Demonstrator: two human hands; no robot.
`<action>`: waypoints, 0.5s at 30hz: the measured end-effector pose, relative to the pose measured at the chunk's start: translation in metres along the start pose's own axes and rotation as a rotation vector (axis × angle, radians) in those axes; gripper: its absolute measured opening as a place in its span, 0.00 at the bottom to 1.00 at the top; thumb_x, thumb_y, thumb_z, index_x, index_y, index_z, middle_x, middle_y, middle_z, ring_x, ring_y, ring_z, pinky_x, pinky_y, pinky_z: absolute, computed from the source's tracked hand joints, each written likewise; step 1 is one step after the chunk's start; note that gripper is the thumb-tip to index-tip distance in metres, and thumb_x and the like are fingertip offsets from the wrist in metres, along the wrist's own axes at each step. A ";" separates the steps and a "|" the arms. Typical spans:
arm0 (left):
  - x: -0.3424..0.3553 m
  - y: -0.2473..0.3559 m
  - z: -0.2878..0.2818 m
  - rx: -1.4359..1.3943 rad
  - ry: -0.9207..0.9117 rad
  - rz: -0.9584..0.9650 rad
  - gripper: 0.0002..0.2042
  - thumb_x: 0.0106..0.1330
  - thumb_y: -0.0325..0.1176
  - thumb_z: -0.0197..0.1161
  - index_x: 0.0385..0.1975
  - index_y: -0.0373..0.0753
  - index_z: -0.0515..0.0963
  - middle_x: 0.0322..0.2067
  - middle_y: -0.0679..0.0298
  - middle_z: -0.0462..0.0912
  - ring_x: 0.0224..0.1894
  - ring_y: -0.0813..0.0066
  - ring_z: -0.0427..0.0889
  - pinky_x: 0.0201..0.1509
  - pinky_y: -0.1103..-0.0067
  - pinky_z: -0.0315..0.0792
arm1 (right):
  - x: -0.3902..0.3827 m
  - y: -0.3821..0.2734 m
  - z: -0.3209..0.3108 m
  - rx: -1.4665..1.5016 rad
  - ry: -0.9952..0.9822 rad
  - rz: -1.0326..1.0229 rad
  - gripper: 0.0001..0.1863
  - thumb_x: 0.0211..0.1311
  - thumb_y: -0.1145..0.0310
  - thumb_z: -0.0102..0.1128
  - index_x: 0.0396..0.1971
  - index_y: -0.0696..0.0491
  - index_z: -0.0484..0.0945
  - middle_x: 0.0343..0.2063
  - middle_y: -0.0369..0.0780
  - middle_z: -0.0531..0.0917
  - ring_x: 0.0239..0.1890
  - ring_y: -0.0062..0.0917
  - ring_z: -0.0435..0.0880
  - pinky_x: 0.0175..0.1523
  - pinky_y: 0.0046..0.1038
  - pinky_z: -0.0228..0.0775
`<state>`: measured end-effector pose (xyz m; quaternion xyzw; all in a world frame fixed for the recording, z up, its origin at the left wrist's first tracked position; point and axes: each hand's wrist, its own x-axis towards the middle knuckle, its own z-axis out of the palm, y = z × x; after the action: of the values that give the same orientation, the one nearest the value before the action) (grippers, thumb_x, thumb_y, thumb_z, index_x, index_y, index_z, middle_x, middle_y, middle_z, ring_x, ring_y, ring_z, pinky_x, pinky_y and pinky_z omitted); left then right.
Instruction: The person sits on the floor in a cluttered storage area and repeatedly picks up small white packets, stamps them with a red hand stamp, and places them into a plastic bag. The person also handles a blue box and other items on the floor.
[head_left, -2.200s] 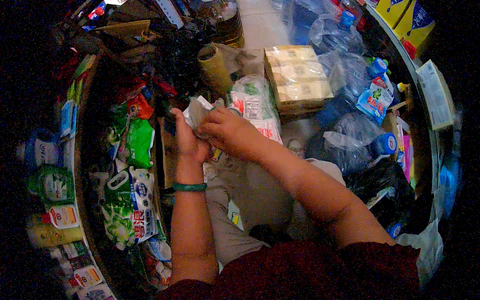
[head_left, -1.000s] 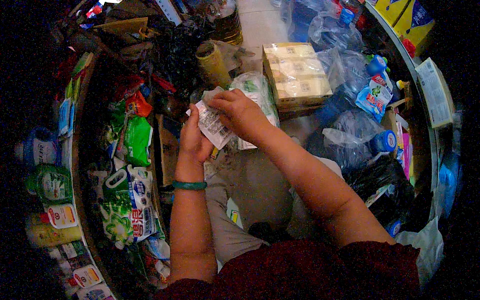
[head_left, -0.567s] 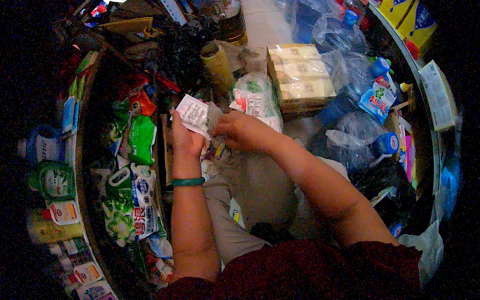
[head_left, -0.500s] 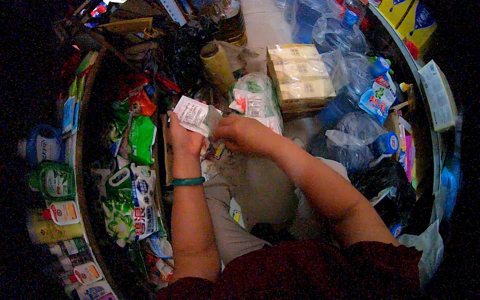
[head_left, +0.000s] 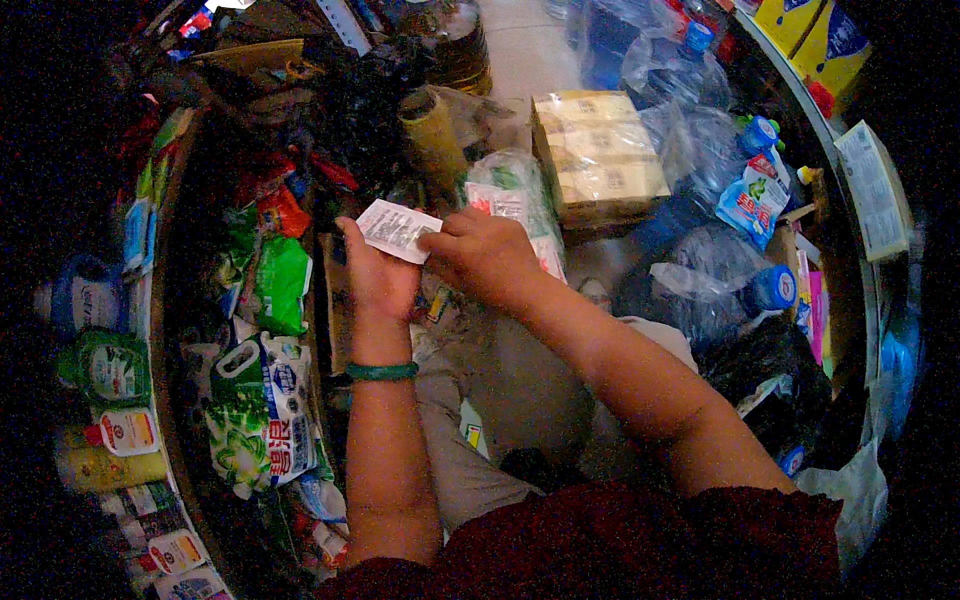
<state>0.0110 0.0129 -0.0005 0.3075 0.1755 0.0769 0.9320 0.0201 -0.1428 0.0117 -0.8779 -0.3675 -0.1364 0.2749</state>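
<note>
A small flat white packet [head_left: 398,229] printed with dark text lies across the fingers of my left hand [head_left: 382,285], which is palm up with the thumb at the packet's left side. A green bangle circles that wrist. My right hand [head_left: 485,255] comes in from the right, knuckles up, its thumb and fingers closed on the packet's right end. Just beyond my right hand, similar white and red printed packets [head_left: 495,202] lie on a clear plastic-wrapped green bundle [head_left: 515,172]. My left fingertips are hidden beneath the packet.
A plastic-wrapped block of beige boxes [head_left: 600,150] stands beyond my right hand, near a yellowish roll [head_left: 432,125]. Large clear bottles with blue caps [head_left: 773,287] crowd the right. Detergent bags [head_left: 262,410] fill the left, beside a shelf with bottles [head_left: 112,365]. A black bag [head_left: 770,370] sits at lower right.
My right hand has shifted slightly up and its fingers now cover the packet's right end. The packet has turned a little and lies flatter; the greyish piece at its right edge no longer shows.
</note>
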 end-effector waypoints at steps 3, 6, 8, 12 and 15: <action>0.002 0.006 -0.007 -0.021 -0.107 0.013 0.32 0.62 0.61 0.38 0.50 0.34 0.65 0.46 0.55 0.72 0.49 0.58 0.71 0.56 0.64 0.62 | 0.002 0.000 -0.002 0.134 0.099 0.074 0.09 0.47 0.63 0.61 0.30 0.47 0.78 0.27 0.38 0.78 0.32 0.32 0.78 0.34 0.29 0.71; -0.002 0.010 -0.007 -0.029 -0.088 0.009 0.32 0.62 0.61 0.37 0.51 0.36 0.64 0.47 0.56 0.72 0.49 0.61 0.71 0.58 0.66 0.61 | 0.006 0.007 -0.001 0.505 0.172 0.245 0.07 0.50 0.63 0.59 0.29 0.49 0.78 0.29 0.37 0.79 0.32 0.28 0.79 0.37 0.27 0.71; -0.005 0.012 0.001 -0.041 -0.098 0.049 0.33 0.62 0.61 0.37 0.52 0.36 0.64 0.48 0.56 0.71 0.51 0.61 0.70 0.59 0.66 0.60 | 0.012 0.012 -0.006 0.914 0.048 0.443 0.07 0.53 0.64 0.58 0.29 0.51 0.77 0.30 0.37 0.80 0.33 0.25 0.79 0.38 0.26 0.71; -0.012 0.011 0.017 0.000 -0.249 0.182 0.33 0.63 0.59 0.37 0.56 0.35 0.59 0.55 0.54 0.66 0.56 0.60 0.65 0.61 0.64 0.58 | 0.010 0.015 -0.004 1.636 -0.113 0.753 0.10 0.55 0.64 0.57 0.33 0.54 0.75 0.31 0.36 0.79 0.33 0.22 0.78 0.38 0.25 0.71; -0.017 0.009 0.020 0.026 -0.444 0.113 0.32 0.64 0.57 0.37 0.58 0.35 0.56 0.56 0.53 0.64 0.57 0.59 0.64 0.61 0.64 0.57 | 0.007 0.011 -0.004 1.813 -0.143 0.862 0.11 0.55 0.64 0.57 0.35 0.55 0.74 0.31 0.37 0.79 0.33 0.22 0.78 0.38 0.24 0.71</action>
<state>0.0027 0.0053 0.0248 0.3384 -0.0502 0.0573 0.9379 0.0326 -0.1471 0.0139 -0.4015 0.0009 0.3589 0.8426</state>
